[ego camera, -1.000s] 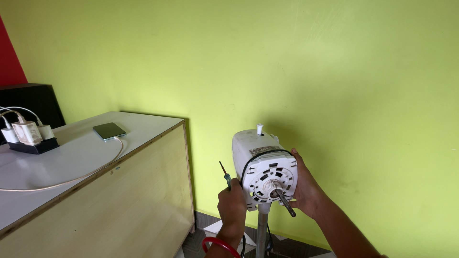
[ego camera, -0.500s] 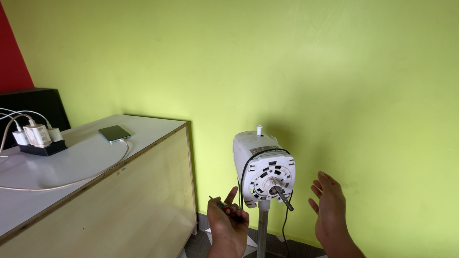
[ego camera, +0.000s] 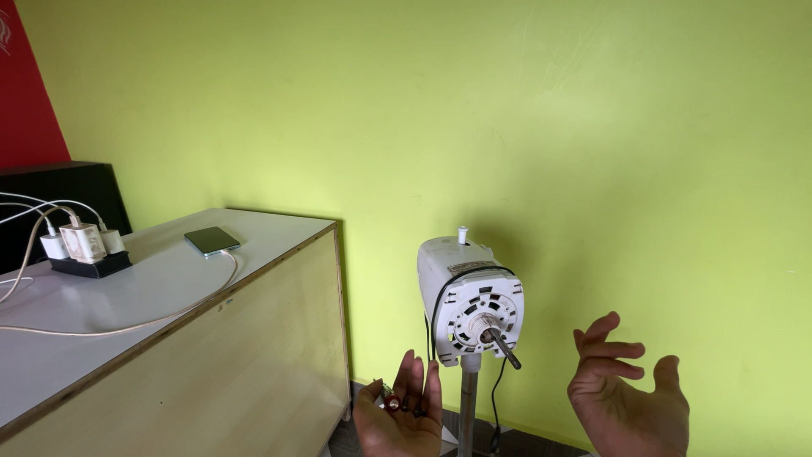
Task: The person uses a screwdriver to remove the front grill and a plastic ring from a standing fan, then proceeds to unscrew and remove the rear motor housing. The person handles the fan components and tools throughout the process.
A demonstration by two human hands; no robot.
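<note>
Left of frame: a power strip with chargers and a phone are lying on the white table, cable trailing.

Left hand is cupping palm-up, fingers loosely curled around small dark and red parts, likely screws; exact kind unclear.

Fan motor head is standing bare on its pole just beside that hand, shaft pointing out, untouched.

Right hand is hovering spread, holding nothing.

Risks: 1) parts are sitting loose, so a tilt could be spilling them; 2) unsteadied stand could be tipping if bumped.
</note>
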